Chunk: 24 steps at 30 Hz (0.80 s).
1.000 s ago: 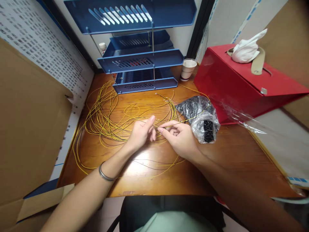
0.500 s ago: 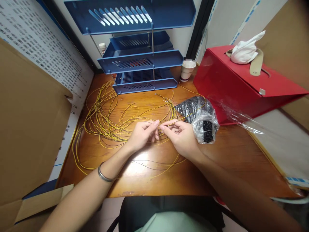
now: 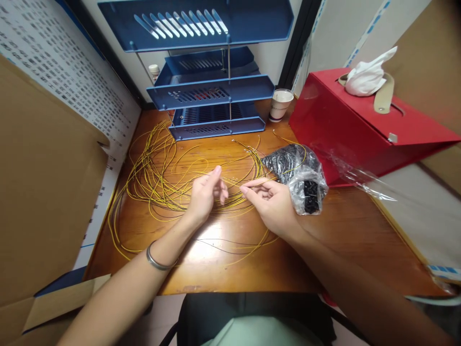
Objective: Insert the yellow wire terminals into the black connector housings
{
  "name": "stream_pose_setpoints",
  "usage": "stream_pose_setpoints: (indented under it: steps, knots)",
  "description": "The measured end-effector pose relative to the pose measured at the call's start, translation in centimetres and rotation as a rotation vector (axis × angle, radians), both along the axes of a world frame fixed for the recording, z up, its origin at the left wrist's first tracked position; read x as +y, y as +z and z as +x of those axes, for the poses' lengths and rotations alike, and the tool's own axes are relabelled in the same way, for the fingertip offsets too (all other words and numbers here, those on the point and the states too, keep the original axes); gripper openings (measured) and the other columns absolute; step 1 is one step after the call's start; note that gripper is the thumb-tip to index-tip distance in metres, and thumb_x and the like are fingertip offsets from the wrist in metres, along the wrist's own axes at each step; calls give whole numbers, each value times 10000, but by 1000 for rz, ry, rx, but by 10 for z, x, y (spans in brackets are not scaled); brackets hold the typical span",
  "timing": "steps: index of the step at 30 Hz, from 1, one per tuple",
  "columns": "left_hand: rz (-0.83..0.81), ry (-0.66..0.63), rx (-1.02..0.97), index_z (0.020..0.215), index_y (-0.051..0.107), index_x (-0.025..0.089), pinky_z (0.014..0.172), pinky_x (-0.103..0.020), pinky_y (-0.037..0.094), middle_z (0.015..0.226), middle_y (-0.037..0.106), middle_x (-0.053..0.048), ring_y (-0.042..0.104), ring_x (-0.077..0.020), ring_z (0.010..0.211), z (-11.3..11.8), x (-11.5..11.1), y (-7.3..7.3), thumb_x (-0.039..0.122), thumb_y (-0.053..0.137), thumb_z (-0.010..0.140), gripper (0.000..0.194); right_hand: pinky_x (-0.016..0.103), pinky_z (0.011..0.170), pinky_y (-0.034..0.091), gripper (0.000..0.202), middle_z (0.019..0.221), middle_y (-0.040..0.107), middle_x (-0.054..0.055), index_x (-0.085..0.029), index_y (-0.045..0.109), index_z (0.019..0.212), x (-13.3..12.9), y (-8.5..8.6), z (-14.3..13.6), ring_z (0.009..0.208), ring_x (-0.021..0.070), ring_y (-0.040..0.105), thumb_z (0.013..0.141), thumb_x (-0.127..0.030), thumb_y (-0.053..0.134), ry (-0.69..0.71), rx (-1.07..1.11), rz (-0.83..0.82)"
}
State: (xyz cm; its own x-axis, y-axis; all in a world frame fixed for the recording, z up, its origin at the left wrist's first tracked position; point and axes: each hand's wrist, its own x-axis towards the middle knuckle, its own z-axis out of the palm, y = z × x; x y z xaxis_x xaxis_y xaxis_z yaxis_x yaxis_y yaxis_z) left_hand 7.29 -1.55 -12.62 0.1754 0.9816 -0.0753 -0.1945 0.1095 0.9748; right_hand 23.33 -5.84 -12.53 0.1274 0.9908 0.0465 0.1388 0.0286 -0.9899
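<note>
Long yellow and dark wires lie in loose loops across the left and middle of the wooden table. My left hand is over the bundle with its thumb raised and fingers curled; whether a wire is between them cannot be made out. To its right, my right hand pinches a thin yellow wire between thumb and forefinger. Wire ends with small tips fan out behind my hands. Beside my right hand lies a clear plastic bag with black pieces inside.
A blue three-level tray rack stands at the back of the wooden table. Right of it are a paper cup and a red tissue box. Cardboard borders the left side.
My left hand has moved left, away from my right hand, and its thumb has lifted. My right hand has barely moved. The wire end near the cup has shifted.
</note>
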Motion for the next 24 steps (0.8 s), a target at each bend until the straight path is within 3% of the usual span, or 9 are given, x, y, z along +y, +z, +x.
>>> stream_pose_setpoints:
  steps: [3, 5, 7, 12, 15, 21, 24]
  knots:
    - [53, -203, 118, 568, 612, 145, 438, -221, 425, 535, 624, -38, 527, -88, 402, 2, -5, 3, 615, 691, 822, 540, 240, 452, 338, 242, 676, 677, 58, -135, 748, 824, 0, 1, -1, 509, 104, 488, 782, -373, 740, 18, 9, -10]
    - [61, -246, 125, 554, 628, 135, 452, -216, 435, 536, 623, -40, 533, -85, 408, 3, -6, 3, 582, 712, 814, 523, 239, 454, 341, 241, 681, 680, 62, -131, 744, 821, -1, 1, -1, 508, 103, 495, 782, -369, 737, 32, 15, -14]
    - [24, -198, 73, 550, 625, 137, 426, -211, 425, 505, 605, -28, 520, -84, 392, 3, -5, 2, 557, 728, 795, 497, 238, 456, 332, 243, 679, 675, 59, -131, 739, 819, -1, 1, -1, 510, 101, 491, 782, -371, 736, 30, 17, -11]
    - [-93, 81, -58, 560, 536, 174, 346, -189, 368, 425, 530, 32, 440, -74, 334, 3, 1, 1, 475, 762, 735, 416, 239, 450, 269, 248, 618, 615, 21, -137, 729, 828, -2, 0, 0, 491, 87, 431, 793, -383, 725, -4, 19, 12]
    - [-106, 116, -70, 580, 501, 189, 336, -190, 371, 429, 515, 46, 419, -73, 334, 3, 3, 2, 522, 761, 737, 450, 248, 441, 217, 261, 555, 551, -11, -136, 729, 827, -2, 0, 1, 455, 75, 354, 792, -394, 721, -26, 24, 13]
    - [-78, -273, 2, 639, 628, 141, 418, -227, 446, 528, 638, -48, 534, -109, 397, -1, 0, -4, 812, 581, 778, 687, 252, 438, 223, 277, 557, 565, 0, -131, 745, 829, -1, 1, 0, 449, 77, 339, 772, -401, 723, -25, 17, -10]
    - [-4, -337, -2, 654, 647, 136, 469, -240, 462, 547, 654, -62, 556, -116, 422, -2, -2, -5, 899, 478, 764, 789, 250, 435, 234, 297, 591, 604, 21, -125, 753, 837, -1, 1, -1, 448, 78, 358, 766, -412, 723, -25, 12, -22]
